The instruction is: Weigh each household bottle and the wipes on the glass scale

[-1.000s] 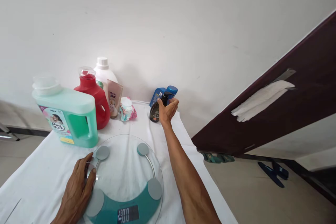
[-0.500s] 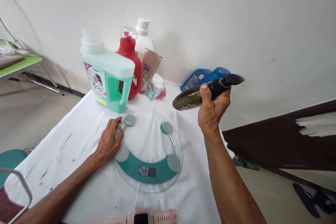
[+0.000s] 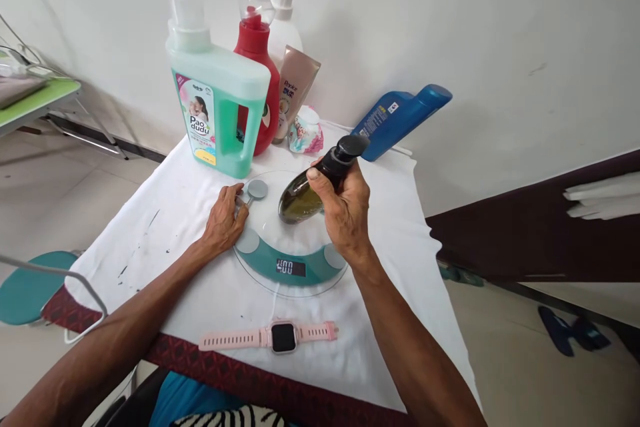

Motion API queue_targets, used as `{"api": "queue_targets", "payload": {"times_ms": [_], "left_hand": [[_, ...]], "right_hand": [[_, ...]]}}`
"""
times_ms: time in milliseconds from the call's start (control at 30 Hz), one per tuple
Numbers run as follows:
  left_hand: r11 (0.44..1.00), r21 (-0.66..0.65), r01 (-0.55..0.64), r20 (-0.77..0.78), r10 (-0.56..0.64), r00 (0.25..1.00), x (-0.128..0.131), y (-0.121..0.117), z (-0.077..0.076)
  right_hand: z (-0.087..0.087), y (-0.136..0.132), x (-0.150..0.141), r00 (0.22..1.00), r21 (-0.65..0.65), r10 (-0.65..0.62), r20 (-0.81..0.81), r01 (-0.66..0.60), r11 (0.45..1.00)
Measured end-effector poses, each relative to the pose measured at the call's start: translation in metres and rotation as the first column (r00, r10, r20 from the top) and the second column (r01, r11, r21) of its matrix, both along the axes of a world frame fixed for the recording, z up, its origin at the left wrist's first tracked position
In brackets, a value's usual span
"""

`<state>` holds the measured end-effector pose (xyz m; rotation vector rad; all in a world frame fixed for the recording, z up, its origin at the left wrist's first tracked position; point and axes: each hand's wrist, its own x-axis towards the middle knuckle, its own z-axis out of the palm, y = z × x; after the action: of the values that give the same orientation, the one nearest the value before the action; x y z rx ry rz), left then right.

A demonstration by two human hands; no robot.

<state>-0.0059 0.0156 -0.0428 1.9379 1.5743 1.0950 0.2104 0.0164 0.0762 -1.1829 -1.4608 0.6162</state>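
My right hand point(image 3: 346, 203) is wrapped round the neck of a dark green pump bottle point(image 3: 300, 197) with a black pump top. The bottle is tilted, its base pointing left and down over a round glass bathroom scale point(image 3: 280, 267). Whether the base touches the glass I cannot tell. The scale has a teal band, grey pads and a lit display reading zeros. At the scale's left rim rests my left hand point(image 3: 225, 219), fingers and thumb apart, touching the edge beside a grey pad.
Behind the scale stand a green detergent jug point(image 3: 235, 73), a red bottle point(image 3: 255, 47), a white bottle point(image 3: 285, 30), a pink tube point(image 3: 297, 87) and a small wipes pack point(image 3: 306, 130). A blue bottle point(image 3: 395, 120) leans against the wall. A pink smartwatch point(image 3: 283, 337) lies in front.
My right hand has brought the pump bottle left and lower, over the scale, with its base now tipped downward. My left hand stays at the scale's rim. The view has tilted down.
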Motion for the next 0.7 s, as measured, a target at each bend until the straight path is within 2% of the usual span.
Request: {"api": "queue_targets", "payload": {"times_ms": [167,267,300,367,433,500,567,700], "left_hand": [[1.0,-0.025,0.008,0.004,-0.008,1.0,-0.001,0.0,0.002],[1.0,-0.022,0.005,-0.003,-0.005,1.0,-0.001,0.0,0.003],[1.0,-0.022,0.004,-0.007,-0.004,1.0,-0.001,0.0,0.003],[1.0,-0.021,0.003,-0.018,-0.004,1.0,-0.001,0.001,0.003],[1.0,-0.019,0.007,-0.026,-0.008,1.0,-0.001,0.001,0.002],[1.0,-0.012,0.014,-0.032,-0.014,0.999,-0.002,0.001,0.002],[1.0,-0.006,0.016,-0.042,-0.017,0.999,-0.002,0.001,0.003],[1.0,-0.008,0.011,-0.062,-0.011,0.998,-0.002,0.002,0.004]], "right_hand": [[0.001,-0.002,-0.001,0.996,0.01,-0.038,0.08,0.037,0.999],[-0.01,-0.008,0.007,1.0,0.043,0.007,-0.003,-0.007,0.999],[-0.016,-0.011,0.011,0.998,0.063,-0.012,-0.063,0.016,0.998],[-0.029,-0.02,0.02,0.972,0.094,-0.142,-0.186,0.161,0.982],[-0.039,-0.029,0.029,0.911,0.098,-0.315,-0.265,0.351,0.931],[-0.043,-0.037,0.036,0.86,0.114,-0.415,-0.297,0.463,0.879],[-0.041,-0.043,0.04,0.845,0.135,-0.446,-0.297,0.499,0.856],[-0.034,-0.045,0.041,0.844,0.14,-0.471,-0.258,0.515,0.846]]}}
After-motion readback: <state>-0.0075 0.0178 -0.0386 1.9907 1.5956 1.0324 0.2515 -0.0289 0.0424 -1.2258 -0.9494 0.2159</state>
